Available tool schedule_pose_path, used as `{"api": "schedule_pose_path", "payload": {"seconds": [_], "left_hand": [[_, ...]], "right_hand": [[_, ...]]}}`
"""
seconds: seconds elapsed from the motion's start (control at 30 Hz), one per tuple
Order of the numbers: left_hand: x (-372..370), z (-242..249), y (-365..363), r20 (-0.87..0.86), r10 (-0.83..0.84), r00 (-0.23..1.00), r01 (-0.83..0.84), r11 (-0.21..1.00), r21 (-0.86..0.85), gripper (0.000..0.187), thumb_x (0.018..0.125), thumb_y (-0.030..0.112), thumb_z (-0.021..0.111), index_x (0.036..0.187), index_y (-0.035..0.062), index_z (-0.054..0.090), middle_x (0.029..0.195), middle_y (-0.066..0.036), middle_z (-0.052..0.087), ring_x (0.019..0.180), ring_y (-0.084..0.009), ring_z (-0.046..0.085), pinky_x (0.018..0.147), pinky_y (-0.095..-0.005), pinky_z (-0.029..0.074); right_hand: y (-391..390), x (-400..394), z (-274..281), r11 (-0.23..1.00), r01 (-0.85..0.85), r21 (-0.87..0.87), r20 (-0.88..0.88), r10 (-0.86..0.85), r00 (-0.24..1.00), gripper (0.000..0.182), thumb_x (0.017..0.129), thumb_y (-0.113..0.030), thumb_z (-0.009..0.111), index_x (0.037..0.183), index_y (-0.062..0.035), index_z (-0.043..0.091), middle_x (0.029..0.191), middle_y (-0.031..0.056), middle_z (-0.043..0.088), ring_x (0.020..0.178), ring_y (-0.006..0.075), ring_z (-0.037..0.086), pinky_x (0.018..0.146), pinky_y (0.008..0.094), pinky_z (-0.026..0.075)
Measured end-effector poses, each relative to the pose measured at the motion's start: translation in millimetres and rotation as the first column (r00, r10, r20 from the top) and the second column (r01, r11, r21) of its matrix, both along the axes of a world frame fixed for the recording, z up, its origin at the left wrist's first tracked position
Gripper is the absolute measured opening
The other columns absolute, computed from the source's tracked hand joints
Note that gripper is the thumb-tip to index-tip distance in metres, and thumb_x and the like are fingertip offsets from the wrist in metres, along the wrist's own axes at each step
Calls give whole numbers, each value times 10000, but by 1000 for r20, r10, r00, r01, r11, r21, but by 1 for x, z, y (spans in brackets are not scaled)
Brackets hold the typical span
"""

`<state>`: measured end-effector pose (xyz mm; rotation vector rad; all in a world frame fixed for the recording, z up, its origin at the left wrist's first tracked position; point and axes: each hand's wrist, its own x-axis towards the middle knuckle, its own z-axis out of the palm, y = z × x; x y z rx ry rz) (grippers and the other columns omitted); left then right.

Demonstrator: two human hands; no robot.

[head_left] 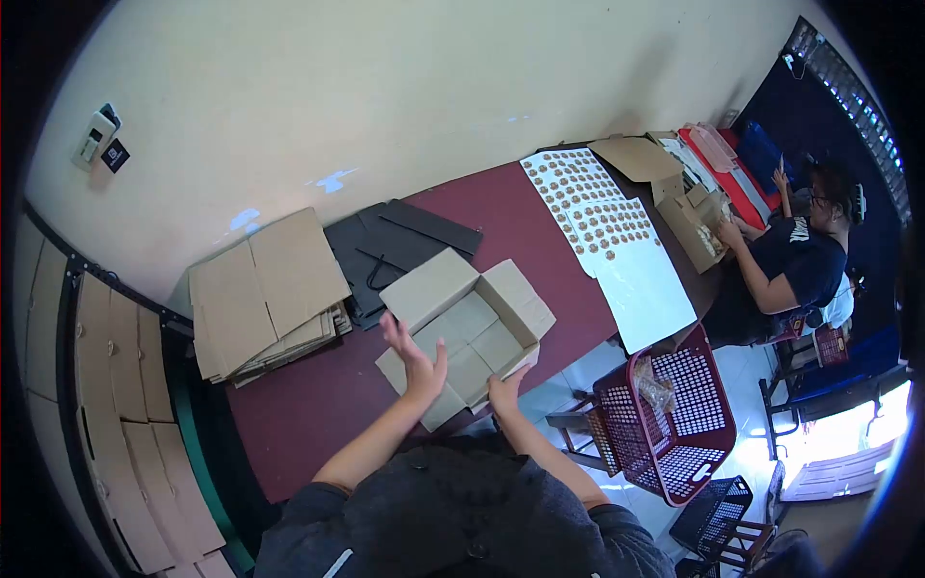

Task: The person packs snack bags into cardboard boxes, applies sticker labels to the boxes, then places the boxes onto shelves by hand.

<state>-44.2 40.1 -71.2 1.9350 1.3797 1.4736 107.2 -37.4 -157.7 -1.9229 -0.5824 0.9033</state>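
An open cardboard box (469,332) with its flaps folded outward stands on the dark red table (279,433), in front of my body. My left hand (416,358) is raised over the box's left side, fingers spread, holding nothing. At the box's near right edge, my right hand (505,390) has its fingers closed on the cardboard. Behind the box lie black flat bags (395,246) with a dark handle. To their left is a stack of flattened cardboard boxes (270,299).
White sheets with rows of round brown stickers (602,226) lie to the right. A maroon basket (665,424) holding a plastic bag stands beside the table. At the far right, a co-worker (795,260) handles another cardboard box (694,226). Stacked cartons (135,414) line the left.
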Motion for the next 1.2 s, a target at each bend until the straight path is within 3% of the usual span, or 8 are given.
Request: {"api": "schedule_pose_path", "payload": {"seconds": [0.03, 0.07, 0.17, 0.27, 0.37, 0.47, 0.9, 1.2], "left_hand": [[-5, 5, 13, -160, -46, 986, 57, 996, 67, 849, 769, 62, 624, 1451, 67, 119, 1515, -252, 10, 1399, -459, -18, 1112, -572, 47], [-7, 10, 26, -163, -44, 986, 54, 997, 60, 849, 769, 62, 625, 1451, 67, 119, 1515, -252, 10, 1399, -459, -18, 1112, -572, 47], [-14, 4, 60, -390, -129, 912, 67, 983, -168, 765, 765, 40, 614, 1424, 55, 224, 1494, -242, 158, 1388, -441, 124, 1115, -543, 160], [-29, -42, 91, -367, -419, 830, 225, 855, -467, 674, 761, 27, 616, 1375, 46, 341, 1422, -229, 343, 1302, -400, 351, 1059, -463, 334], [-30, -47, 84, -375, -363, 853, 155, 863, -481, 581, 777, 0, 597, 1332, 61, 437, 1152, -250, 583, 1043, -396, 578, 903, -441, 467], [-35, -41, 88, -311, -478, 821, 173, 729, -663, 554, 797, 72, 607, 1324, 39, 439, 1127, -264, 590, 1069, -412, 554, 921, -453, 448], [-34, -58, 93, -337, -442, 831, 159, 771, -617, 526, 802, 65, 588, 1315, 55, 472, 1130, -265, 590, 1081, -416, 549, 945, -446, 433], [-4, -20, 110, -355, -563, 746, 249, 731, -636, 562, 792, 43, 597, 1336, 110, 471, 1178, -249, 572, 1082, -373, 564, 914, -424, 455]], "right_hand": [[3, 3, -30, 999, 11, 30, 74, -13, 997, 932, 792, -92, 545, 1431, 57, -118, 1438, 367, 194, 1358, 399, 269, 1105, 348, 243], [0, 2, -24, 1000, 7, 23, 70, -9, 997, 932, 792, -92, 545, 1431, 57, -118, 1438, 367, 194, 1358, 399, 269, 1105, 348, 243], [8, 0, 17, 984, -71, -160, 219, 106, 970, 777, 826, -56, 515, 1453, 27, 63, 1100, 319, 584, 1043, 411, 591, 911, 447, 452], [11, -2, 20, 988, -64, -142, 139, 84, 987, 724, 822, -42, 516, 1436, 39, 142, 988, 303, 628, 946, 441, 620, 832, 466, 489], [11, -3, 25, 988, -130, -78, 331, 149, 932, 741, 779, -45, 516, 1401, 117, 147, 858, 334, 618, 846, 442, 633, 763, 472, 504], [15, 0, 22, 987, -141, -77, 325, 159, 932, 735, 767, -29, 510, 1386, 146, 154, 825, 324, 623, 816, 435, 641, 734, 468, 512], [15, -2, 31, 993, -91, -74, 275, 108, 955, 679, 777, -18, 488, 1400, 67, 234, 996, 323, 618, 958, 439, 616, 832, 462, 500], [2, 23, 10, 998, -65, -6, 28, 66, 997, 908, 839, -268, 625, 1464, 6, 25, 1322, 247, 490, 1171, 387, 527, 986, 371, 413]]}}
